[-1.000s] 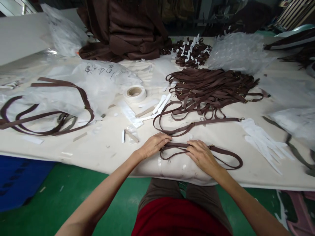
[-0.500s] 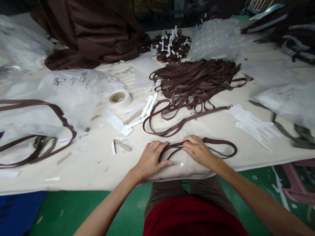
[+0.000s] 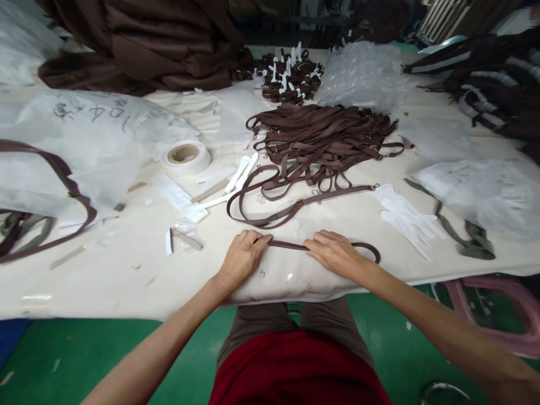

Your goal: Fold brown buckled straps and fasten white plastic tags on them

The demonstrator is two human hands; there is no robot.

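Note:
A brown strap (image 3: 289, 245) lies folded lengthwise near the table's front edge, drawn straight between my hands. My left hand (image 3: 243, 254) is closed on its left part, thumb and fingers pressed together. Closed over the right part is my right hand (image 3: 333, 252), and the strap's loop curves out past it on the right. Just behind lies another brown strap (image 3: 270, 218), looped, with a metal hook at its right end. Farther back is a heap of brown straps (image 3: 320, 135) with small brass-coloured fittings.
A tape roll (image 3: 185, 157) and white strips (image 3: 240, 174) lie to the left. White gloves (image 3: 407, 216) and a plastic bag (image 3: 481, 194) are at the right. Brown fabric (image 3: 169, 45) is piled at the back, beside bubble wrap (image 3: 365, 76). Green floor (image 3: 126, 360) shows below the table edge.
My left hand has gone from fingers spread to closed on the strap. The strap's strands, loosely apart before, are now drawn together and straight. The whole view has shifted slightly.

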